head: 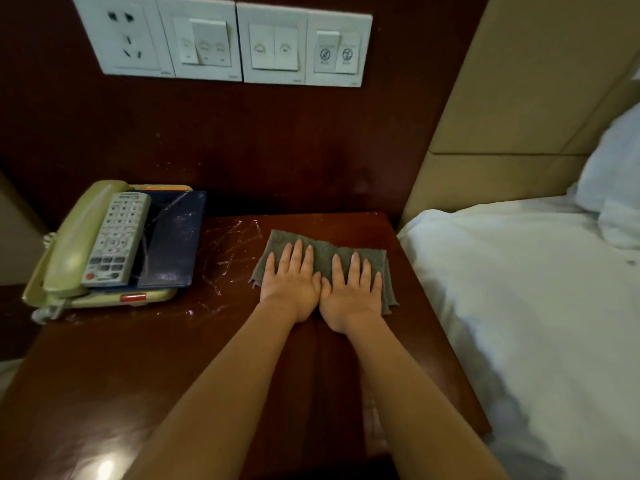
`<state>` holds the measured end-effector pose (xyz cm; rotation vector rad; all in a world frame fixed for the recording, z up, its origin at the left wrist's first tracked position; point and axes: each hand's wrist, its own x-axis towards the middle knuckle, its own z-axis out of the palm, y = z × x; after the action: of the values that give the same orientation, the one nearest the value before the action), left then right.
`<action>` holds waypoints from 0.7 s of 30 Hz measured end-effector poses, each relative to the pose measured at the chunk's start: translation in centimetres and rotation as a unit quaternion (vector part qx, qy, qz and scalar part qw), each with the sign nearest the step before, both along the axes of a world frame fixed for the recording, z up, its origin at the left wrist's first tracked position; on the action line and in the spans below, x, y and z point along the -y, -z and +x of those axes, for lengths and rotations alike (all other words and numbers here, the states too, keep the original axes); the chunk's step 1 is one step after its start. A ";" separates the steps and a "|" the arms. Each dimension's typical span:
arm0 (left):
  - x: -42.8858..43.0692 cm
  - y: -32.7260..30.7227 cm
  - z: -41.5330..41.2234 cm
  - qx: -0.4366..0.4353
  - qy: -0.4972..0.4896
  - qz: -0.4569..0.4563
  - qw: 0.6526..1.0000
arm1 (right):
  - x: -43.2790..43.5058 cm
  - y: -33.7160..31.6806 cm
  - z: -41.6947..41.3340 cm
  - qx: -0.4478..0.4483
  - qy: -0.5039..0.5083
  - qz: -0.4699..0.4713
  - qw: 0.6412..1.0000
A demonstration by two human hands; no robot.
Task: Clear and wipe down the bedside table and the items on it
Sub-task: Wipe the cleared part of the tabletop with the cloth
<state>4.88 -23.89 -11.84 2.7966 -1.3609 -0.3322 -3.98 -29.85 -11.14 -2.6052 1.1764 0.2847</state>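
Observation:
A folded grey cloth (325,252) lies flat on the dark wooden bedside table (114,355), right of its middle. My left hand (292,282) and my right hand (353,289) press side by side on the cloth, palms down, fingers spread, thumbs touching. White streaks (232,251) mark the wood left of the cloth. At the table's left stands a beige telephone (74,247). A dark blue folder (173,237) rests on it, with a grey remote control (116,239) on top beside the handset.
A white panel of switches and a socket (221,39) is fixed on the dark wall behind. A bed with white sheets (519,306), a pillow (613,168) and a beige padded headboard (502,98) borders the table's right edge.

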 end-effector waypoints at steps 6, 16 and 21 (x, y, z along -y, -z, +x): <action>-2.6 -0.3 -7.2 0.000 0.025 0.006 1.000 | -2.7 0.2 -7.4 0.007 0.011 0.004 1.000; -4.6 -0.6 -12.7 -0.016 0.038 0.026 0.999 | -4.8 0.1 -13.1 -0.003 0.020 -0.007 1.000; -4.1 -0.6 -12.1 -0.021 0.039 0.017 0.999 | -3.9 0.3 -12.6 -0.004 0.019 -0.006 1.000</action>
<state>-7.25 -19.74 -11.22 2.7526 -1.4714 -0.4175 -16.56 -25.98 -11.44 -2.5916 1.2313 0.2820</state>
